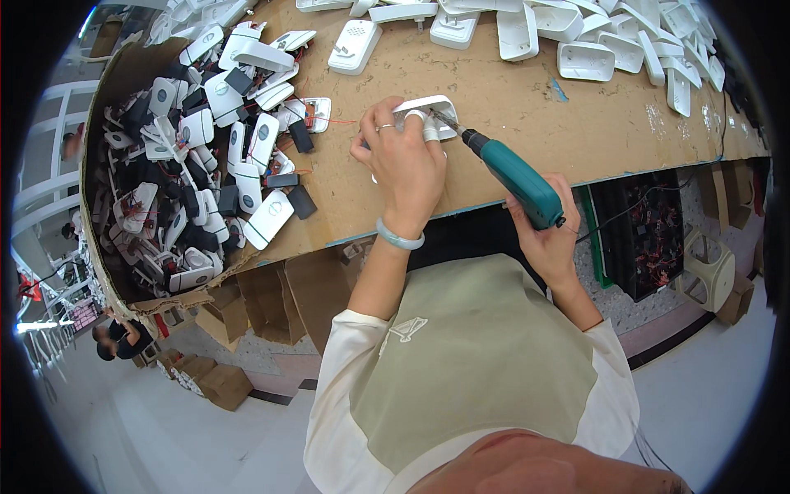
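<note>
Here, white casing under left fingers

Workbench: cardboard-covered top, pale blue front edge. On it: heap of white and black device parts at left; row of white plastic shells along far side; one white shell near centre.
</note>
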Demonstrator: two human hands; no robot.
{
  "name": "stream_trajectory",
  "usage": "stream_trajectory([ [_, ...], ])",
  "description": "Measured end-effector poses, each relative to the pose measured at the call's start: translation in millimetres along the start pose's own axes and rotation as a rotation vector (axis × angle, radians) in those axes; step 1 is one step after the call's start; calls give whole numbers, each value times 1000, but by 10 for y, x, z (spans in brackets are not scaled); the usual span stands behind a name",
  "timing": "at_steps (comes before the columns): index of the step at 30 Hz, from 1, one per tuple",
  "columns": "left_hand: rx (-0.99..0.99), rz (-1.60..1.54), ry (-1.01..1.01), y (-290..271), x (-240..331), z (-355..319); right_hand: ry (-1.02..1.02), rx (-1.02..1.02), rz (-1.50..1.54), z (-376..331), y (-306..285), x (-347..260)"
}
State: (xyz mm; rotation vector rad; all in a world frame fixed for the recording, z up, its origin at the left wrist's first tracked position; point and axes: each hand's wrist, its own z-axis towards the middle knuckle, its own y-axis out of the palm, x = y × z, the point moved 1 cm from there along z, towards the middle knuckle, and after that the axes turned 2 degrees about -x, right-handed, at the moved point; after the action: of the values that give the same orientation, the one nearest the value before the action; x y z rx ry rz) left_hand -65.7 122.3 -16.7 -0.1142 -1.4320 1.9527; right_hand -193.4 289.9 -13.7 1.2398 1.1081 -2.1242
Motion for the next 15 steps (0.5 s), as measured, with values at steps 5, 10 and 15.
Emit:
stream_trajectory([
  [5, 2, 3, -5, 4, 7, 3, -15, 0, -7, 4, -8, 26],
  [10, 4, 2, 3, 2, 13, 4, -9, -25, -24, -1, -24, 17],
  [15, -3, 3, -4, -15, 12, 6, 125, 41, 122, -73, -34, 8],
])
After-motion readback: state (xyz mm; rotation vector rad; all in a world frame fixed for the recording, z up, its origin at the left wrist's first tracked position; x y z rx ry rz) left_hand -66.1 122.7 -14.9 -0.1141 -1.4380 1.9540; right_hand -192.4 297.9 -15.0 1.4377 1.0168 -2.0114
